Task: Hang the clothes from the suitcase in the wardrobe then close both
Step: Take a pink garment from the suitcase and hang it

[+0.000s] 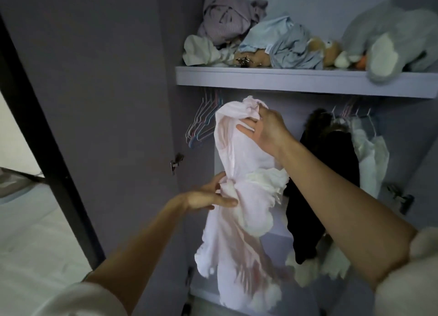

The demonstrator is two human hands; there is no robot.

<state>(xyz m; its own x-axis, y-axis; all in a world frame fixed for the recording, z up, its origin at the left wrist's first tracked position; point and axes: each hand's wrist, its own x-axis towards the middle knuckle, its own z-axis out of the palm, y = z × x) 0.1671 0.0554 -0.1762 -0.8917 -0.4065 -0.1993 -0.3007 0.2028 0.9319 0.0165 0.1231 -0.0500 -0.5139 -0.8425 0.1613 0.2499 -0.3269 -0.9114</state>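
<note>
A pale pink garment (239, 223) with white ruffles hangs in front of the open wardrobe (284, 81). My right hand (263, 131) pinches its top between thumb and forefinger, with the other fingers spread. My left hand (208, 197) holds the bunched cloth at its middle with thumb and fingers. Empty wire hangers (203, 123) hang on the rail at the left. A black garment (315, 197) and a white garment (372, 159) hang on the right. The suitcase is out of view.
The wardrobe's left door (106, 102) stands open. The shelf above the rail holds crumpled clothes (279, 43) and plush toys (391, 36). A bed with white sheet (30, 240) lies at the left behind a dark frame post.
</note>
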